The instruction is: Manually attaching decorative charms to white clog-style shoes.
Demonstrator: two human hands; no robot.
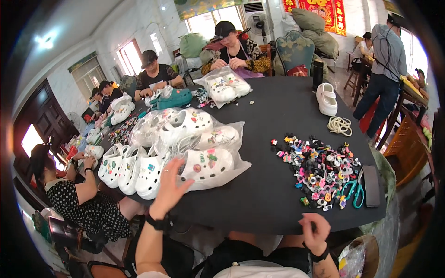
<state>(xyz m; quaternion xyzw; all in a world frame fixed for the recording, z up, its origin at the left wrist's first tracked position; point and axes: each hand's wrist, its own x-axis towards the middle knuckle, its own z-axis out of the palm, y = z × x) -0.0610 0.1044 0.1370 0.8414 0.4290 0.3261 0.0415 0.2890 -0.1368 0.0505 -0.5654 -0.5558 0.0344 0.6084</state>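
My left hand (169,187) is open, fingers spread, beside a white clog (206,166) in a clear plastic bag (238,164). Colourful shoe charms dot that clog. Whether the fingertips touch the bag I cannot tell. My right hand (317,230) hovers at the table's near edge, its fingers curled in and nothing visible in them. Beyond it, a pile of mixed shoe charms (320,173) spreads on the dark table (259,139). Several white clogs (149,175) with charms stand in a row left of the bag, and more bagged clogs (185,123) lie behind.
Teal scissors (356,191) and a dark flat box (371,186) lie right of the charms. Farther back are a coil of cream cord (340,126), a white strapped shoe (327,99) and a black bottle (317,74). Co-workers sit along the far and left sides.
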